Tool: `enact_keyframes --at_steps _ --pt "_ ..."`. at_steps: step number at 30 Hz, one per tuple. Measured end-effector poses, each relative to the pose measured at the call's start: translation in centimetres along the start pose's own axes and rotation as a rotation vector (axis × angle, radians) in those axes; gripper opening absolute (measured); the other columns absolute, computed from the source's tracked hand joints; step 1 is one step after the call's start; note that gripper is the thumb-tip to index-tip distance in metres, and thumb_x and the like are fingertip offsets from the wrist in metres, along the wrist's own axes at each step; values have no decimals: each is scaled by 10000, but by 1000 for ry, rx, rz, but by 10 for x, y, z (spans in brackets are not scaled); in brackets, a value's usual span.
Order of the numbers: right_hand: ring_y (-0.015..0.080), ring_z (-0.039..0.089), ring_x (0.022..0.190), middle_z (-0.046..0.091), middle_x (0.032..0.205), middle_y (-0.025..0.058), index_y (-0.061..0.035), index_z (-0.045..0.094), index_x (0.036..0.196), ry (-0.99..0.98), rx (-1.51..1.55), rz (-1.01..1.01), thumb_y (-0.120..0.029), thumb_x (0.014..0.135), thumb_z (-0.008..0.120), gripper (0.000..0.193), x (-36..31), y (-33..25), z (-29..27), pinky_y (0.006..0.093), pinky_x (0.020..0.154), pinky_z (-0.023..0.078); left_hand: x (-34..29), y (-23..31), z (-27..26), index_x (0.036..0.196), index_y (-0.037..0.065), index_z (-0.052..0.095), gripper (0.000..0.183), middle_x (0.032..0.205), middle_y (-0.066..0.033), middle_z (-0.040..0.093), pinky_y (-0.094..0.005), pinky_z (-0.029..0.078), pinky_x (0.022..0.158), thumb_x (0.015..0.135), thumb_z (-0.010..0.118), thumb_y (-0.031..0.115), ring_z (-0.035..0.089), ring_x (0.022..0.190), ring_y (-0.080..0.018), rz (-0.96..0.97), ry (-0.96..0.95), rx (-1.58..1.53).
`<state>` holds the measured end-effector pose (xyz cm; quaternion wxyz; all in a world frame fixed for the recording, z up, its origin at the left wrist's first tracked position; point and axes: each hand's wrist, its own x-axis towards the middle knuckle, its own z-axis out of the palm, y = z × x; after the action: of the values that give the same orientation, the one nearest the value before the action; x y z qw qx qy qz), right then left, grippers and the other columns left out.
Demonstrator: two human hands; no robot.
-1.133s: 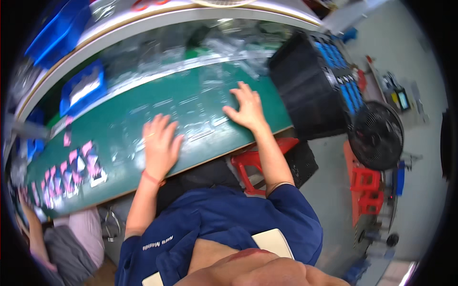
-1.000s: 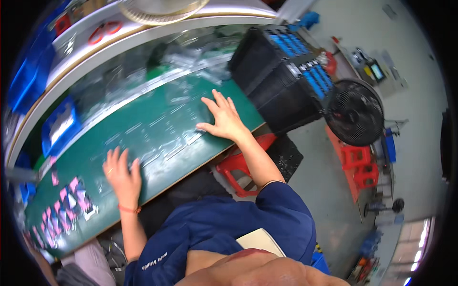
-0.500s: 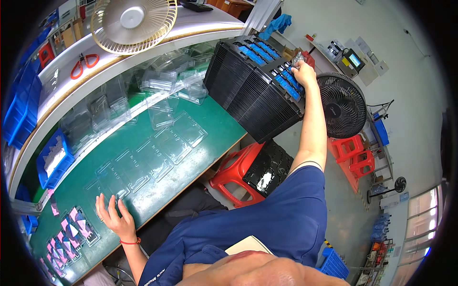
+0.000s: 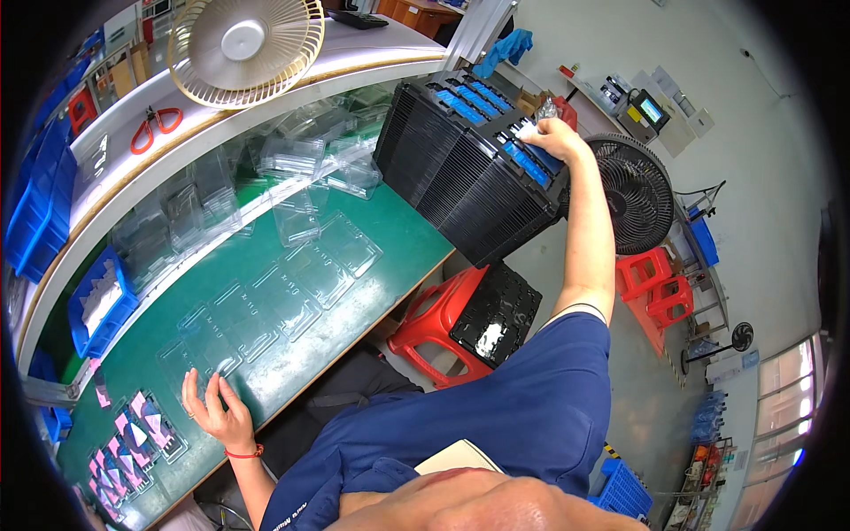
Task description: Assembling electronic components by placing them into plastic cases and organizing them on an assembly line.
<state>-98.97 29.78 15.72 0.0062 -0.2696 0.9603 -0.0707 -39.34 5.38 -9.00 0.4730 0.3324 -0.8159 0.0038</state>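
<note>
Fingers pressed together, my right hand (image 4: 558, 140) reaches onto the top tray of a tall stack of black trays (image 4: 460, 168). Its fingertips are among rows of flat blue pieces (image 4: 527, 164), at a pale, shiny spot; what they pinch is too small to make out. My left hand (image 4: 217, 414) is open and empty, fingers spread just above the green table (image 4: 292, 372), at the near end of a row of clear plastic blister trays (image 4: 243, 323). Left of that hand lie several dark flat pieces with pink and white parts (image 4: 133, 451).
More clear blister trays (image 4: 292, 159) are piled along the table's back. A blue bin (image 4: 104, 301) stands at left. On the shelf are red-handled cutters (image 4: 155, 130) and a fan (image 4: 243, 44). A red stool (image 4: 434, 327) carries a black tray (image 4: 498, 314); a black fan (image 4: 629, 195) stands beyond.
My right hand has moved slightly left and down over the blue pieces, its fingers now among them. My left hand has shifted a little to the right, still open.
</note>
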Motion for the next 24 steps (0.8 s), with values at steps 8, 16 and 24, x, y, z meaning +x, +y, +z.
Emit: enact_keyframes --at_steps 8,16,24 --pt "273 644 1016 674 1073 152 -51 658 1040 -17 29 29 -587 729 729 625 -3 4 0 386 900 463 -3 -2 1 946 -7 664 128 1221 -175 566 -434 422 933 820 652 -26 551 1108 -351 0 14 -30" --pt "318 610 1076 665 1099 171 -35 649 1108 12 -123 -45 -602 814 617 640 -45 -26 -15 429 954 388 -4 -1 0 958 -12 664 142 1214 -187 566 -432 427 923 818 654 -31 552 1098 -352 -5 0 -64" --pt "249 633 994 656 1059 152 0 637 1050 -28 76 -152 -521 711 767 636 -44 -31 -1 370 851 481 -7 -3 3 955 -16 662 149 1198 -191 569 -429 438 912 807 658 -41 558 1083 -352 -33 26 -106"
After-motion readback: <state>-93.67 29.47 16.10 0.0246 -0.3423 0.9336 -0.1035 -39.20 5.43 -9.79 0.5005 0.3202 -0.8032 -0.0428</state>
